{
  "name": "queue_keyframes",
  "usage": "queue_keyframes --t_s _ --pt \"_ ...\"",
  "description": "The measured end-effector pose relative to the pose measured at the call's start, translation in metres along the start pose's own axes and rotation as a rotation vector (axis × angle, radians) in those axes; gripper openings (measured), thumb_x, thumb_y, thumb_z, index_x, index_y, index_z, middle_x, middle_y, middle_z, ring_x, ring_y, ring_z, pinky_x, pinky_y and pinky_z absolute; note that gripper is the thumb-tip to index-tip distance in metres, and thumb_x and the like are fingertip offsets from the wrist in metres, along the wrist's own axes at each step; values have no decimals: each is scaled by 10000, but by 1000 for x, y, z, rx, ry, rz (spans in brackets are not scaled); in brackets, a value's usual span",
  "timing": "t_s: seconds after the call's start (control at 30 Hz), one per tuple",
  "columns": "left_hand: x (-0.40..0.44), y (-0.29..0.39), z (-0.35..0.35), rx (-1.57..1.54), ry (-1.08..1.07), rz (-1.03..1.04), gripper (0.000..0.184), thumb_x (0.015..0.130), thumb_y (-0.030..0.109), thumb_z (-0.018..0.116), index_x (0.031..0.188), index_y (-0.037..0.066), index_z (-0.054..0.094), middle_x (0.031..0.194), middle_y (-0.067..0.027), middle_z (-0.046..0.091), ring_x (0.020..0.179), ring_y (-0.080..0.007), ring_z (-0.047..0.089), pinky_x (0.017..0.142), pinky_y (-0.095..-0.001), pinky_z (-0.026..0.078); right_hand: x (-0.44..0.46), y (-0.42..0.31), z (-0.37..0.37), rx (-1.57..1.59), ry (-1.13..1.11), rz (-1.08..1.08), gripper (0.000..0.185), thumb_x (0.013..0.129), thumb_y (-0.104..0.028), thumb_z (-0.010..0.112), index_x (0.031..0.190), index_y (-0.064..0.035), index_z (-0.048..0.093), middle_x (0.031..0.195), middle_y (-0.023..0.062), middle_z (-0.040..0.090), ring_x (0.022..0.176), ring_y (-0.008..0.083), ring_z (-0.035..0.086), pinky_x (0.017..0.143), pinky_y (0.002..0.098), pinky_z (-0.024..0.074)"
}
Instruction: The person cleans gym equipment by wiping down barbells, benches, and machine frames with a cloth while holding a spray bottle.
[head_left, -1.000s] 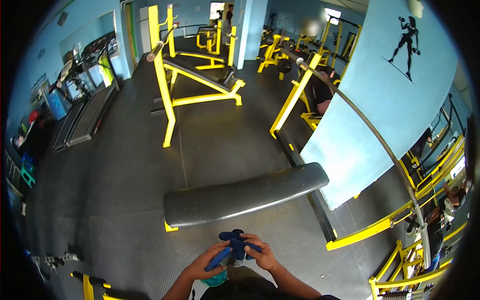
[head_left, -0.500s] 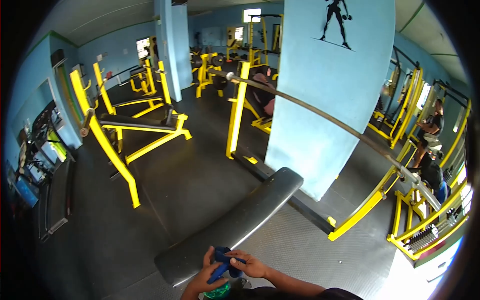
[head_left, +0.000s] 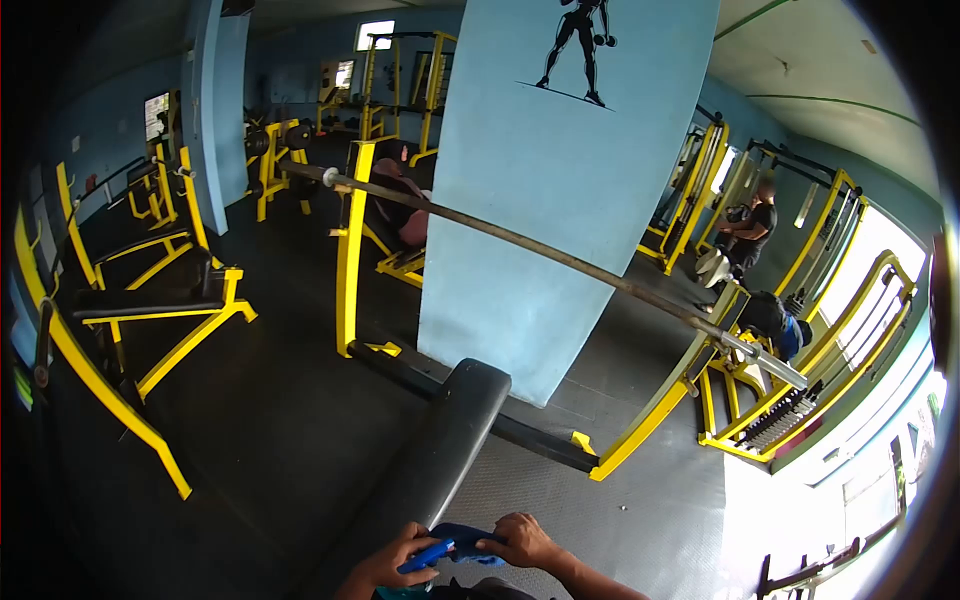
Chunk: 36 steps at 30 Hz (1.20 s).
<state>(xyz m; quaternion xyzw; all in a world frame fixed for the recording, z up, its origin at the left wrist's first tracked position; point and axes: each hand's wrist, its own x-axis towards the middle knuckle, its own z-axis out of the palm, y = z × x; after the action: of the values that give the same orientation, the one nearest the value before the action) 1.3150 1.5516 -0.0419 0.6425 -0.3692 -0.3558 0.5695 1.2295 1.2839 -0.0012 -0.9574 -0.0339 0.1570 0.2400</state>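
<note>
My left hand (head_left: 392, 562) is closed at the bottom of the view, with a bright blue elongated piece (head_left: 427, 556) under its fingers. Between both hands stretches a dark blue, cloth-like item (head_left: 468, 538); its exact kind cannot be made out. My right hand (head_left: 528, 541) grips the other end of this item, fingers bent over it. Just beyond the hands lies the black padded bench (head_left: 440, 450), and across its far end a barbell (head_left: 520, 240) rests on a yellow rack (head_left: 352, 250).
A light blue pillar (head_left: 540, 200) stands behind the barbell. Another yellow-framed bench (head_left: 150, 300) is at the left. At the right, a person (head_left: 755, 230) stands near yellow machines, beside a weight-stack machine (head_left: 790, 410). Someone else (head_left: 405, 205) is partly hidden behind the pillar.
My view has turned right, so the room appears shifted left. My hands have moved farther apart, and the blue item between them is now stretched sideways rather than bunched.
</note>
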Motion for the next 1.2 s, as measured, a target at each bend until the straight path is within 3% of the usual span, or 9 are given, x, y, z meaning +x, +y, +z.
queue_keyframes --t_s 0.3,0.43,0.47,0.57,0.73,0.83,0.9,1.0,1.2 --pt "63 41 -79 295 -45 189 542 704 285 754 1161 18 636 1091 -123 394 1065 -256 443 915 -354 424 -3 4 -48 505 231 310 433 828 -405 705 877 23 664 753 132 669 690 199 661 627 306 517" --pt "90 86 -92 207 22 226 503 664 295 752 1103 60 677 999 -56 404 983 -187 437 850 -324 397 9 33 -40 1031 222 -78 661 857 -601 556 1143 -5 567 1058 174 641 851 232 668 747 337 546" --pt "97 92 -93 167 40 295 484 659 281 741 1084 57 683 974 -47 404 963 -182 432 837 -325 385 11 23 -42 1663 -24 54 791 844 -646 511 1293 3 454 1202 187 571 1048 245 612 888 388 512" --pt "107 121 -84 96 -91 314 517 675 309 701 1130 65 664 1014 -67 399 970 -192 425 889 -328 352 62 69 25 1865 -359 -1 733 891 -567 525 1355 -14 398 1199 171 575 1089 235 591 952 395 482" --pt "111 117 -79 83 -417 236 600 741 435 665 1199 51 620 1093 -97 417 1086 -239 424 906 -370 347 110 50 58 1473 -85 -508 502 925 -392 572 1276 -39 515 1164 131 608 996 212 636 945 373 489" --pt "100 119 -86 111 -408 170 602 736 434 672 1188 39 622 1104 -98 419 1092 -237 422 902 -371 356 124 48 46 596 542 -863 328 924 -339 601 1078 -51 637 1029 95 643 896 183 635 908 318 478" --pt "95 117 -91 121 -391 158 597 738 423 677 1186 32 621 1109 -100 422 1092 -237 424 902 -372 360 92 13 -8 1444 239 136 146 947 -172 568 1006 -51 625 869 14 617 795 116 576 812 283 462" --pt "91 115 -99 170 -390 156 584 741 395 691 1183 21 620 1132 -111 410 1115 -245 411 922 -376 363 87 17 -28 882 818 -120 182 981 -206 520 967 -43 601 860 2 573 807 111 557 786 281 451" --pt "89 104 -98 303 -317 310 557 741 356 707 1185 30 625 1355 -198 256 1292 -347 268 1038 -433 319 54 4 -90 1032 712 -219 168 970 -174 535 942 -13 572 880 53 597 815 166 595 703 295 483"
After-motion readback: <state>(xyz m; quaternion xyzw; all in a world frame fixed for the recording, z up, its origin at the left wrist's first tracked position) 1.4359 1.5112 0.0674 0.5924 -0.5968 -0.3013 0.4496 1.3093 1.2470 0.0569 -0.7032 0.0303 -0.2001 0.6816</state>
